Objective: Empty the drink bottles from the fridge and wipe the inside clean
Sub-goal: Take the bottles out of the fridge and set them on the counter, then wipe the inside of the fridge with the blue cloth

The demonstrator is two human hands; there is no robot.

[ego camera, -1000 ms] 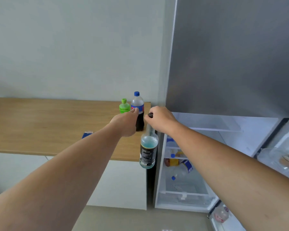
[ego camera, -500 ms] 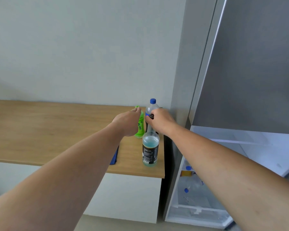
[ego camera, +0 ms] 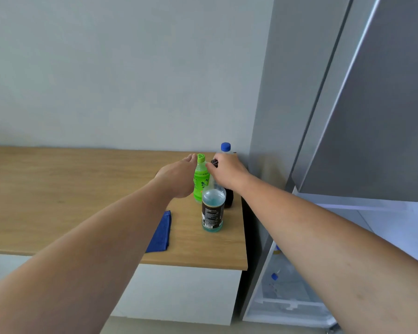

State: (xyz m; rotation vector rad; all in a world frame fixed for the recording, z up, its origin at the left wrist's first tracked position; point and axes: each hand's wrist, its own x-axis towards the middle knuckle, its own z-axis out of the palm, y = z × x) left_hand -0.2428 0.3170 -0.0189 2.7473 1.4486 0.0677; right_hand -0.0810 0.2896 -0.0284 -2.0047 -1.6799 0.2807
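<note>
Now landing the clear plastic blue-green drink bottle (ego camera: 212, 210) on the wooden bench (ego camera: 58, 189), right hand (ego camera: 227, 172) fingers still grasping its top, left hand (ego camera: 179, 177) fingers released; making 3 unloaded.

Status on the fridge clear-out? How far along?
Done: green bottle and blue-capped cola bottle stand on the counter. In hand: right hand grips the top of the teal-drink bottle, standing on the counter; left hand beside the green one. Left: blue-capped bottles remain in the fridge; blue cloth lies untouched, wiping not started.
</note>
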